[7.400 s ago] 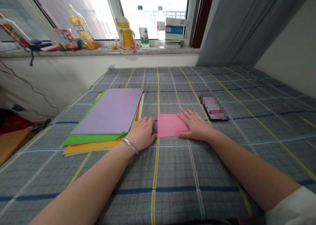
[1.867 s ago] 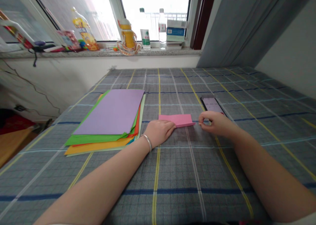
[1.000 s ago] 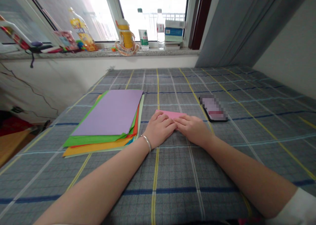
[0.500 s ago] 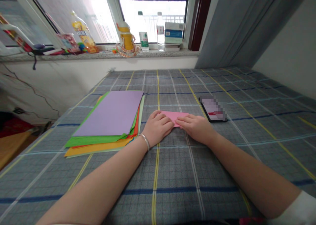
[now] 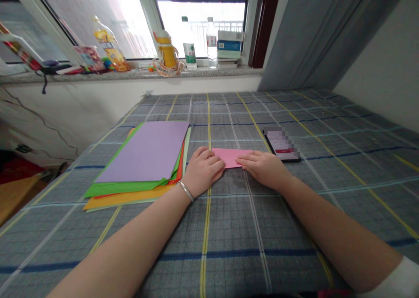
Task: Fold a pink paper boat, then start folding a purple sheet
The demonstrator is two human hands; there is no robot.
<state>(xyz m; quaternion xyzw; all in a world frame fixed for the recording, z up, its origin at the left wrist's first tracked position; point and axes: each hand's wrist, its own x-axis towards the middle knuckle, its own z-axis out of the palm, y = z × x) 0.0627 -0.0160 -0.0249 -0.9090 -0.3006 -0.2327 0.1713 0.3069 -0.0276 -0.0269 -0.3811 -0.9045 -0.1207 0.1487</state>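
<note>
We look down at a bed under a grey plaid cover (image 5: pixel 304 228) with yellow and blue lines. Beyond it is a bright window with a stone sill (image 5: pixel 131 74) crowded with plastic bottles (image 5: pixel 211 40) and a stack of boxes (image 5: pixel 229 42) (the labels are too small for us to read). Left of our left hand (image 5: pixel 203 170) lies a stack of coloured paper sheets (image 5: pixel 144 156), lilac on top over green, orange and yellow. Beyond our right hand (image 5: pixel 263 169) lies a black smartphone (image 5: pixel 281 145), its screen blurred out. Between the hands sits a flat pink paper rectangle (image 5: pixel 229 157), its ends just under them. Both hands lie palm down, fingers together, pressing lightly and pinching nothing. A silver bangle (image 5: pixel 186 192) circles our left wrist.
</note>
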